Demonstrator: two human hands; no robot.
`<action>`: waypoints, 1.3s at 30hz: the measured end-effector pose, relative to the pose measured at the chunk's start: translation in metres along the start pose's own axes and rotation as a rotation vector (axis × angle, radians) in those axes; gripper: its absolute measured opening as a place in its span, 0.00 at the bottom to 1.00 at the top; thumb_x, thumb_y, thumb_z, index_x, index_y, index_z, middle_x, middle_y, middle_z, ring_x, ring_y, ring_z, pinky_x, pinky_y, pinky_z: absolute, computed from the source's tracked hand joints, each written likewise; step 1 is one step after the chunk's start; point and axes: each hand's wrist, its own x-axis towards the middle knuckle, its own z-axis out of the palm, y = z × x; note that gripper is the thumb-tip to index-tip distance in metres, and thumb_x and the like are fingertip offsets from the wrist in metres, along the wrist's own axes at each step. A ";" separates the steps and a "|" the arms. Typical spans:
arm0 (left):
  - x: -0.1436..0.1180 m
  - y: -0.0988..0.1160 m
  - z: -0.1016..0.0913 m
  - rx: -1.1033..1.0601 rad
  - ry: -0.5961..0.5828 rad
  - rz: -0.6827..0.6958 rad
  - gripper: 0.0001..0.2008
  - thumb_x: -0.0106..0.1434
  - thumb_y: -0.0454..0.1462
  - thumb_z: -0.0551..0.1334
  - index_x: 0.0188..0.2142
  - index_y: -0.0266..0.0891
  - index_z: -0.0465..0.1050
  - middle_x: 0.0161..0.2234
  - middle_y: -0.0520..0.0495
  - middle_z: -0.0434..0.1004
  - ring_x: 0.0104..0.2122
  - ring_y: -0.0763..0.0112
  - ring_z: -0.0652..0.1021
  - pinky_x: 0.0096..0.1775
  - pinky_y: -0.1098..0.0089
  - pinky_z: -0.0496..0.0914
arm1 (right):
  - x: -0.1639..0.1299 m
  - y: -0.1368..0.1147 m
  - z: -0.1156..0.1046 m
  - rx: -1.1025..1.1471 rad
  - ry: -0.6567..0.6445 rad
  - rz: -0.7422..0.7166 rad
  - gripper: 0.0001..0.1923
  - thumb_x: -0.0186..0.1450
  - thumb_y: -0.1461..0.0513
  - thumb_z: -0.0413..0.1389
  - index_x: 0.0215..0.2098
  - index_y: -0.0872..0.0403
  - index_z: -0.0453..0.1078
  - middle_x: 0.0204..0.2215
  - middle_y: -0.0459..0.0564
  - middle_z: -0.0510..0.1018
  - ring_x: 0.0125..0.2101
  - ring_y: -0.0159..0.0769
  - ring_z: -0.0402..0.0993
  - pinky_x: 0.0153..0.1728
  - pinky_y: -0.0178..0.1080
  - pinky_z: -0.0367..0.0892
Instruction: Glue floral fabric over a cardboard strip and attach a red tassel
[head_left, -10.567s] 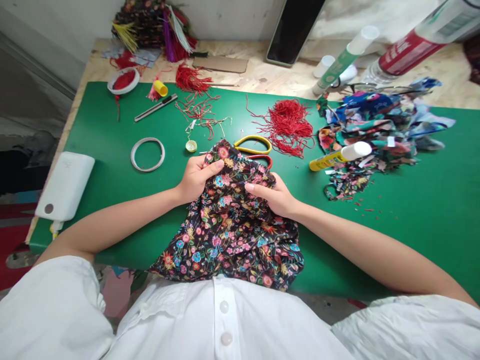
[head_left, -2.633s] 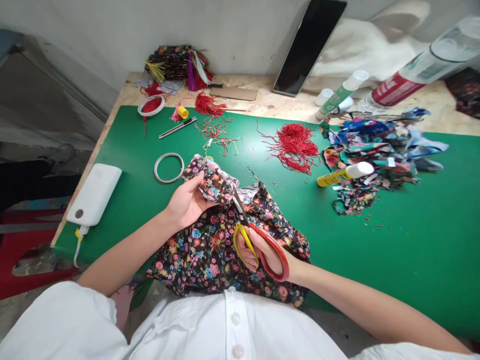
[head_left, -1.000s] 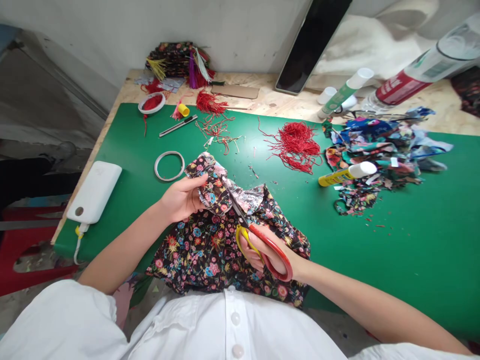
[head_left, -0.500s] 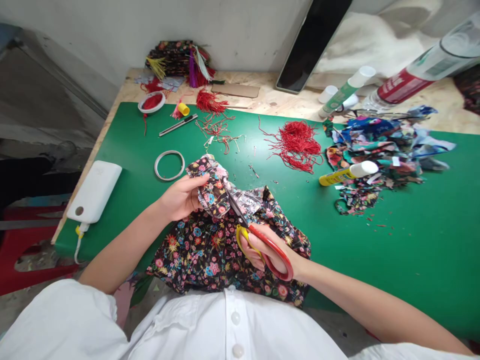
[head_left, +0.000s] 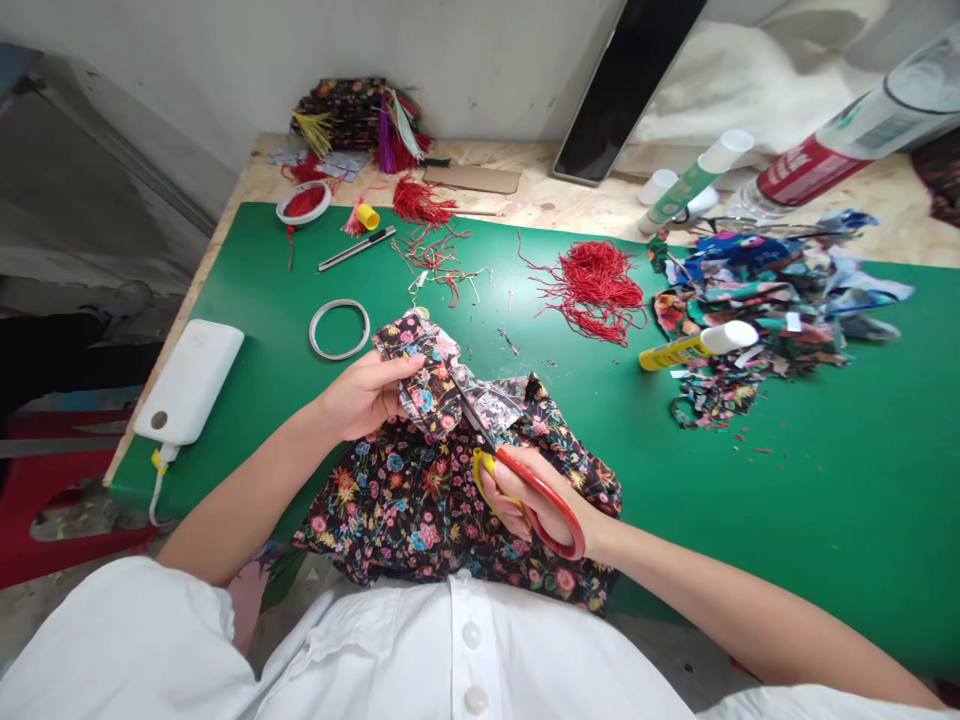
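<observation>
Black floral fabric point(head_left: 427, 500) lies bunched over the table's front edge, against the white shirt. My left hand point(head_left: 367, 395) pinches a raised, folded flap of floral cloth point(head_left: 429, 385), thumb on top and the other fingers partly hidden beneath. Scissors point(head_left: 544, 500) with one red and one yellow handle are gripped in my right hand point(head_left: 525, 490). Their dark blades point up and left, at the right edge of the flap, with the pale underside of the fabric showing beside them. The blade tips are hard to make out against the print.
On the green mat point(head_left: 750, 520) lie red threads point(head_left: 596, 290), a tape roll point(head_left: 339, 330), a utility knife point(head_left: 356, 249), a white power bank point(head_left: 190, 383), a yellow glue stick point(head_left: 694, 347) and fabric scraps point(head_left: 780, 290). Bottles point(head_left: 817, 160) and a dark phone-like slab point(head_left: 626, 90) stand behind.
The flap in my left hand has shifted very slightly to the right and down. Both hands keep their hold, and the scissors stay in nearly the same place.
</observation>
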 end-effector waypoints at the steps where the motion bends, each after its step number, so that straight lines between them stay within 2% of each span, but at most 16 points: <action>1: 0.000 0.000 0.000 0.015 -0.010 0.003 0.07 0.62 0.27 0.61 0.34 0.32 0.78 0.26 0.46 0.82 0.22 0.70 0.81 0.28 0.76 0.77 | 0.000 0.001 0.000 0.010 0.005 -0.002 0.32 0.62 0.34 0.49 0.23 0.52 0.52 0.15 0.37 0.56 0.13 0.23 0.54 0.13 0.30 0.52; 5: 0.000 0.001 0.000 0.073 -0.032 0.019 0.05 0.61 0.27 0.62 0.32 0.32 0.78 0.24 0.47 0.81 0.21 0.73 0.80 0.25 0.79 0.75 | 0.002 0.005 0.001 0.050 0.011 -0.012 0.31 0.62 0.36 0.51 0.23 0.52 0.53 0.15 0.37 0.56 0.12 0.22 0.53 0.12 0.29 0.53; 10: 0.000 0.001 -0.001 0.090 -0.011 0.017 0.01 0.58 0.30 0.65 0.31 0.31 0.76 0.25 0.47 0.81 0.21 0.75 0.80 0.27 0.79 0.77 | 0.003 0.004 0.002 0.110 0.027 0.001 0.32 0.60 0.36 0.54 0.23 0.52 0.51 0.15 0.35 0.54 0.12 0.20 0.52 0.11 0.27 0.53; 23: 0.001 0.001 -0.003 0.118 -0.002 0.010 0.03 0.56 0.31 0.65 0.32 0.32 0.76 0.26 0.49 0.81 0.23 0.74 0.80 0.29 0.77 0.77 | 0.004 0.013 0.001 0.230 0.003 -0.022 0.28 0.64 0.40 0.54 0.25 0.52 0.53 0.15 0.34 0.54 0.10 0.19 0.49 0.09 0.25 0.52; 29: 0.000 0.000 -0.002 0.136 -0.021 0.016 0.04 0.55 0.33 0.66 0.31 0.33 0.76 0.25 0.49 0.80 0.21 0.76 0.78 0.26 0.77 0.74 | 0.000 0.003 0.002 0.100 -0.007 -0.023 0.30 0.62 0.36 0.52 0.25 0.52 0.53 0.16 0.37 0.57 0.13 0.22 0.53 0.13 0.29 0.52; 33: 0.001 -0.001 -0.003 0.150 -0.044 0.030 0.07 0.55 0.36 0.68 0.31 0.33 0.75 0.24 0.51 0.79 0.19 0.77 0.76 0.25 0.78 0.73 | -0.001 0.000 0.002 0.084 -0.034 -0.021 0.29 0.63 0.36 0.51 0.27 0.52 0.54 0.17 0.37 0.58 0.15 0.23 0.52 0.15 0.30 0.52; 39: 0.000 -0.005 -0.002 0.183 -0.110 -0.012 0.12 0.54 0.39 0.70 0.36 0.34 0.75 0.28 0.48 0.81 0.26 0.69 0.81 0.29 0.73 0.77 | 0.002 0.007 0.000 0.119 -0.035 -0.023 0.27 0.65 0.39 0.52 0.28 0.51 0.53 0.18 0.36 0.57 0.16 0.23 0.51 0.16 0.30 0.53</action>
